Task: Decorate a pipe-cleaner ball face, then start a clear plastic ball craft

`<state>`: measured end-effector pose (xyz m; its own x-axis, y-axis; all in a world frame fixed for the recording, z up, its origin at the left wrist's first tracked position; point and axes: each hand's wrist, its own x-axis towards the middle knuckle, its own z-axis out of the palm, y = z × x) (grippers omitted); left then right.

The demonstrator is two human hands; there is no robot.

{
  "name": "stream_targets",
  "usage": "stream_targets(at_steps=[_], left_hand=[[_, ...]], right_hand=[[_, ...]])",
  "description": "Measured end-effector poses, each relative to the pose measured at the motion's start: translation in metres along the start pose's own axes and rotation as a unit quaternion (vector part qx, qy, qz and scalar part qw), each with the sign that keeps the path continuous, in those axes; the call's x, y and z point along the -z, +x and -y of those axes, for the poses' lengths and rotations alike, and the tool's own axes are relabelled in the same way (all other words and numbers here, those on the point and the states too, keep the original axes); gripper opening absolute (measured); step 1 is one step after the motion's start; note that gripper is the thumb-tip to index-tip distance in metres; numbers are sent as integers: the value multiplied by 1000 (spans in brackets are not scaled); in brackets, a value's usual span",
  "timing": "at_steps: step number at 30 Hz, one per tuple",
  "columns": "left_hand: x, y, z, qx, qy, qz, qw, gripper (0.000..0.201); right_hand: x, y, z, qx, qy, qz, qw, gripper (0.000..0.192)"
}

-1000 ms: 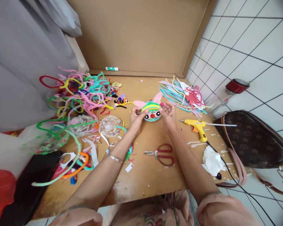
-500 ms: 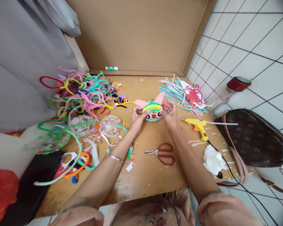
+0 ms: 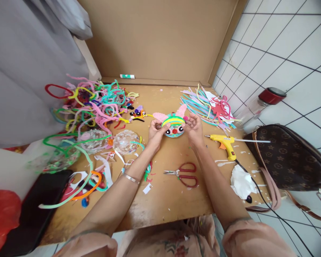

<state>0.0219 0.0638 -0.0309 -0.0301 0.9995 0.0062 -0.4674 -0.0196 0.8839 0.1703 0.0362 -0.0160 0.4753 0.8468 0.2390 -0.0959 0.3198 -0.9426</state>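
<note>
Between my hands, over the middle of the table, is a round animal-face ornament (image 3: 174,123). It has pink ears, green and yellow bands, black-and-white eyes and a red nose. My left hand (image 3: 156,134) is closed on its left side, thumb at the front by the eye. My right hand (image 3: 193,130) grips its right edge beside a small magenta piece, fingers bent. Nearer me lie red-handled scissors (image 3: 183,175). To the right of my right hand rests a yellow hot glue gun (image 3: 224,143) with a clear stick in its back.
A tangled heap of pipe cleaners (image 3: 96,103) covers the left. Clear plastic balls (image 3: 125,142) lie in front of it. Straight pipe cleaners (image 3: 195,103) are at back right, near a red-capped bottle (image 3: 267,98). A brown handbag (image 3: 291,157) stands right; a black cord trails past it.
Both hands keep the same hold on the ornament. The view has shifted very slightly; nothing else visibly differs.
</note>
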Motion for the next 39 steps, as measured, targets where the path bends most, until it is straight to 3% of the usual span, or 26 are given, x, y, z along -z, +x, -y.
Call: stream_targets(at_steps=[8, 18, 39], left_hand=[[0, 0, 2, -9, 2, 10, 1000, 58], [2, 1, -5, 5, -45, 49, 998, 31], [-1, -1, -6, 9, -7, 39, 999, 34]], right_hand=[[0, 0, -2, -7, 9, -37, 999, 58], [2, 3, -2, -30, 48, -57, 997, 60], [0, 2, -6, -14, 45, -59, 997, 59]])
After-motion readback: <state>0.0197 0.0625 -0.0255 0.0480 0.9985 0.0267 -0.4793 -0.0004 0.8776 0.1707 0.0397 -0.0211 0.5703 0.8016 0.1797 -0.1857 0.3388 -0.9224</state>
